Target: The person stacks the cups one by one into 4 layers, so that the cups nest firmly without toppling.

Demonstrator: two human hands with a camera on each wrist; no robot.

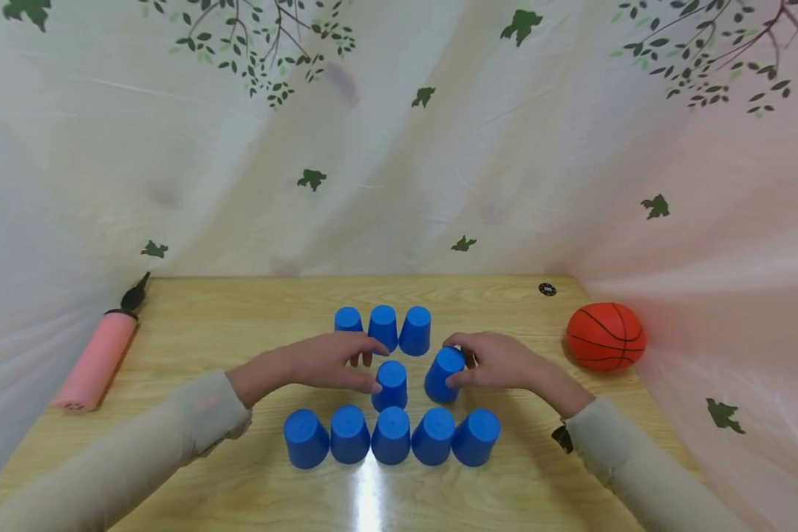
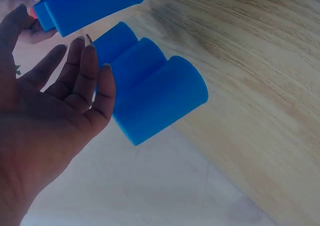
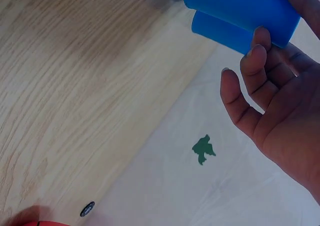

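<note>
The right hand (image 1: pixel 495 360) pinches the right cup (image 1: pixel 443 378), a narrow gap parting it from the middle cup (image 1: pixel 391 387) at 9 o'clock. The left hand (image 1: pixel 335 360), fingers loosely spread, is at that cup's side. At 3 o'clock, bare table (image 1: pixel 515 307) stretches to the ball (image 1: pixel 606 337) near the edge.

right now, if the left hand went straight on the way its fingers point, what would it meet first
Most likely the left blue cup of the middle pair, directly ahead of the left hand in the head view; whether the thumb already touches it is unclear.
</note>
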